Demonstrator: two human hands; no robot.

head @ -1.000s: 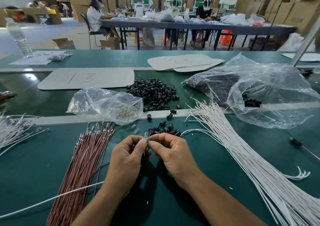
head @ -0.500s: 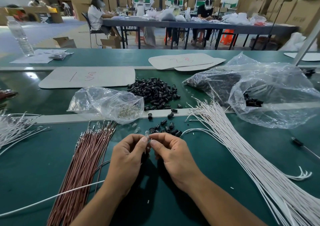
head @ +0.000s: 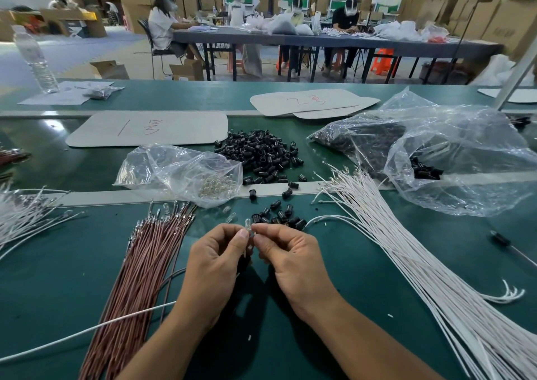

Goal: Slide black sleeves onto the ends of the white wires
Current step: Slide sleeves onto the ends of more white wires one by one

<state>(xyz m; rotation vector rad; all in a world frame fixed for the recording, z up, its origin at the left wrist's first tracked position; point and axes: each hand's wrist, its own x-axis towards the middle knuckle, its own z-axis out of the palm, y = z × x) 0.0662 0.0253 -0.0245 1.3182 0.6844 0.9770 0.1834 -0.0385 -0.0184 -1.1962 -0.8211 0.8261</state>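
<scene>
My left hand and my right hand meet at the middle of the green table, fingertips pinched together on a small clear bulb that sticks up between them. A white wire and a dark wire trail from under my left hand toward the left edge. Just beyond my fingers lie several loose black sleeves; a bigger pile of black sleeves sits further back. A thick bundle of white wires fans across the right side.
A bundle of brown wires lies left of my hands. A clear bag of small bulbs sits behind them, a large plastic bag with black parts at right. More white wires at far left. People work at a far table.
My hands stay pinched together on the bulb with only small finger shifts; the view has tilted slightly.
</scene>
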